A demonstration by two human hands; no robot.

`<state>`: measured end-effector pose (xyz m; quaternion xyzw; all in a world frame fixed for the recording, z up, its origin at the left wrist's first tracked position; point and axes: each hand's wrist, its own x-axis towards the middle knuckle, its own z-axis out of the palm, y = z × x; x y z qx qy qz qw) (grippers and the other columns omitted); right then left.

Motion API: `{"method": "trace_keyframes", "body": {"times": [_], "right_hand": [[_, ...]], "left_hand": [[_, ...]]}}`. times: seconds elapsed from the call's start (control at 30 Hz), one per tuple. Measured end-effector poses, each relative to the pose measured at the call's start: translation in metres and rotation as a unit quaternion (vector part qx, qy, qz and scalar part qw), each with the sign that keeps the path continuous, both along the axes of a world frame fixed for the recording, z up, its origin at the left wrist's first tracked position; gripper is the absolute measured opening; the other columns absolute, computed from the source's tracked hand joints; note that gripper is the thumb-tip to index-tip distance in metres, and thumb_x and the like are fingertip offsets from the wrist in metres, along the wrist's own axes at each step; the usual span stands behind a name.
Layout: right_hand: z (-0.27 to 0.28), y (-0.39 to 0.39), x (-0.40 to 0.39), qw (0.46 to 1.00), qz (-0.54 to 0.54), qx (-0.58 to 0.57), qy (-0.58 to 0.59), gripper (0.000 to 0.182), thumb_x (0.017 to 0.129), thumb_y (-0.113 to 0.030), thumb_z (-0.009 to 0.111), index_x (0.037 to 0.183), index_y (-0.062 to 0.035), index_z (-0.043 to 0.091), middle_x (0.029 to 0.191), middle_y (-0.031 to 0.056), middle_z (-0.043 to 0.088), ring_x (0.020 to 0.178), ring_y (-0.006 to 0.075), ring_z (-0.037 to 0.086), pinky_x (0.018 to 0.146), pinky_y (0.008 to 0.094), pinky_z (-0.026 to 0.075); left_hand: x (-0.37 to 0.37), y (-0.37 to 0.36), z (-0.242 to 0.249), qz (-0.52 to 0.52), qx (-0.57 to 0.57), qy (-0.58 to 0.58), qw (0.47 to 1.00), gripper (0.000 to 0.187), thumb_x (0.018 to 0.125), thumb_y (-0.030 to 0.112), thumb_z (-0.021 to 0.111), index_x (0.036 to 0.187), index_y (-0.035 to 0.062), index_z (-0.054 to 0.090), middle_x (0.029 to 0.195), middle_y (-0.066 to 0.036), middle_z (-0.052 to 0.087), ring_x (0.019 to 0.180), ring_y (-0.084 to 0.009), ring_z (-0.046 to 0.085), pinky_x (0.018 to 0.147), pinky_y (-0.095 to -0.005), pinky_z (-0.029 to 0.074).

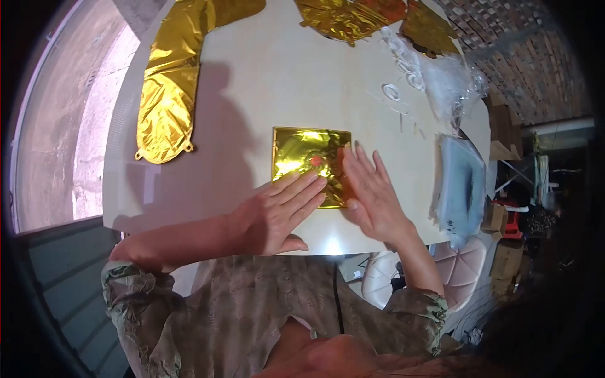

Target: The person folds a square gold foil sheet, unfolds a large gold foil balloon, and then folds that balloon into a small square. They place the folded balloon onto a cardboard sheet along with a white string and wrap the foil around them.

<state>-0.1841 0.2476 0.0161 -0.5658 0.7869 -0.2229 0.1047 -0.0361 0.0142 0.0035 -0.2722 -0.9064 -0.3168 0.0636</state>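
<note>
In front of me on the table lies a flat, shiny gold foil square, creased and reflecting light, with a small reddish spot near its middle. My left hand rests over its lower left part, fingers stretched out and pressed to the foil, the thumb apart. Along the right edge is my right hand, its fingers extended and pointing away from me. Neither hand grips anything. The lower left corner of the square is hidden under my left hand.
A long gold foil piece with small tabs lies at the left. Crumpled gold foil is at the far edge. White string loops, clear plastic and a stack of clear plastic bags are on the right. A padded chair stands below.
</note>
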Motion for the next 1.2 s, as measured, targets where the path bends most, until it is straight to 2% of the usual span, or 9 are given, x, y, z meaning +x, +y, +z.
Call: {"method": "trace_keyframes", "body": {"times": [0.07,0.2,0.37,0.67,1.0,1.07,1.1,1.17,1.2], "right_hand": [[-0.001,0.006,0.011,0.997,0.024,0.024,0.07,0.069,0.096,-0.026,0.059,0.156,-0.0027,0.031,0.162,0.0185,0.029,0.151,0.0362,0.025,0.124,0.05,0.014],[-0.003,0.004,0.021,0.994,0.048,0.058,0.081,0.065,0.095,-0.029,0.063,0.15,-0.0029,0.042,0.16,0.0179,0.034,0.149,0.0324,0.031,0.123,0.0482,0.021],[-0.006,0.003,0.019,0.996,0.045,0.045,0.064,0.063,0.098,-0.029,0.059,0.15,-0.0004,0.04,0.159,0.0192,0.035,0.149,0.0331,0.031,0.124,0.0472,0.02],[-0.001,0.004,0.015,0.996,0.048,0.046,0.065,0.065,0.098,-0.032,0.058,0.151,0.0,0.038,0.16,0.0199,0.033,0.15,0.0328,0.028,0.124,0.0468,0.018],[-0.011,-0.002,-0.002,0.994,0.032,0.026,0.104,0.068,0.097,-0.031,0.058,0.153,0.0001,0.034,0.162,0.0209,0.026,0.152,0.0349,0.021,0.125,0.0475,0.014],[0.0,0.001,-0.001,0.988,0.034,-0.05,0.143,0.059,0.095,-0.028,0.061,0.144,0.0004,0.047,0.152,0.0209,0.043,0.143,0.0352,0.04,0.12,0.0463,0.029],[0.002,0.003,0.001,0.987,0.04,-0.05,0.145,0.059,0.095,-0.028,0.061,0.144,0.0004,0.047,0.152,0.0209,0.043,0.143,0.0352,0.04,0.12,0.0463,0.029],[0.003,0.01,0.011,0.974,0.087,-0.091,0.187,0.044,0.089,-0.02,0.066,0.128,-0.0004,0.061,0.132,0.0172,0.06,0.122,0.0313,0.059,0.105,0.0417,0.048],[0.007,0.009,0.016,0.975,0.088,-0.09,0.183,0.044,0.089,-0.02,0.066,0.128,-0.0004,0.061,0.132,0.0172,0.06,0.122,0.0313,0.059,0.105,0.0417,0.048]], "left_hand": [[0.0,0.0,0.001,-0.005,-0.004,-0.006,1.0,0.089,0.069,0.037,0.082,0.136,-0.0142,0.05,0.149,-0.029,0.044,0.146,-0.0413,0.034,0.12,-0.0494,0.027],[-0.001,0.0,0.003,-0.01,-0.043,-0.027,0.999,0.091,0.075,0.042,0.078,0.14,-0.0133,0.046,0.151,-0.029,0.041,0.147,-0.0406,0.033,0.121,-0.05,0.025],[-0.001,0.002,0.008,-0.013,-0.085,-0.067,0.994,0.094,0.078,0.045,0.076,0.144,-0.0125,0.041,0.153,-0.029,0.038,0.147,-0.0402,0.032,0.122,-0.0508,0.023],[-0.005,0.012,0.012,0.014,-0.147,-0.061,0.987,0.076,0.083,0.033,0.075,0.139,-0.0108,0.047,0.152,-0.029,0.039,0.146,-0.0389,0.034,0.121,-0.0487,0.026],[0.004,0.015,0.001,0.039,-0.107,-0.024,0.993,0.069,0.085,0.026,0.073,0.139,-0.0098,0.048,0.152,-0.029,0.04,0.146,-0.04,0.034,0.12,-0.0495,0.027],[0.004,0.013,-0.001,0.042,-0.098,-0.009,0.994,0.069,0.084,0.025,0.073,0.139,-0.0098,0.048,0.152,-0.029,0.04,0.146,-0.0402,0.035,0.12,-0.0498,0.027],[0.003,0.013,-0.003,0.039,-0.093,-0.003,0.995,0.069,0.084,0.024,0.073,0.139,-0.01,0.048,0.152,-0.029,0.04,0.145,-0.0403,0.035,0.12,-0.05,0.027],[0.007,0.014,-0.005,0.045,-0.084,-0.002,0.995,0.069,0.084,0.023,0.073,0.138,-0.0103,0.048,0.152,-0.029,0.04,0.145,-0.0403,0.035,0.12,-0.0502,0.028],[0.006,0.013,-0.004,0.045,-0.079,0.002,0.996,0.068,0.083,0.022,0.073,0.138,-0.0106,0.048,0.152,-0.029,0.041,0.145,-0.0402,0.036,0.119,-0.0501,0.028]]}}
